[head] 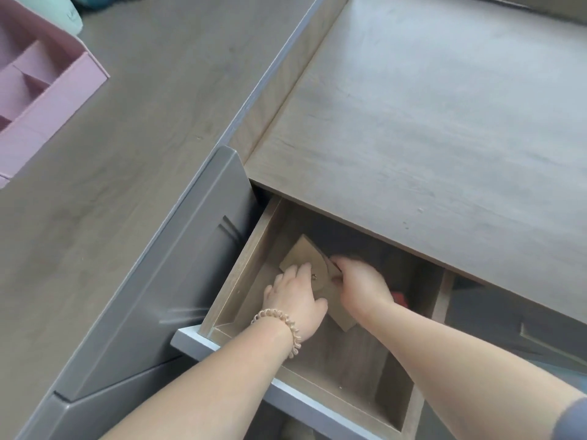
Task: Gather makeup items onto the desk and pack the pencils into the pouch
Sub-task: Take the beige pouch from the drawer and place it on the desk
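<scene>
Head view, left hand: the left hand (297, 300), a coiled hair tie (282, 325) on its wrist, is lying palm-down on the tan pouch (301, 254). Its fingers are bending over the flap, but blur hides whether they are gripping or only pressing.
Head view, right hand: the right hand (359, 287) is curling its fingers round the pouch's edge, pinching it, probably to lift it while the other hand steadies it.
Pouch: it is lying flat under and between both hands, inside the open drawer (241, 271), with its flap closed.
Beside the right hand: something red (401, 298) is showing, too hidden to name.
Surface: the surface (428, 122) is stretching beyond the hands, where the pouch likely belongs next.
Far left of the left hand: a pink organiser (47, 100) is sitting on a second surface.
Pencils: none are showing.
</scene>
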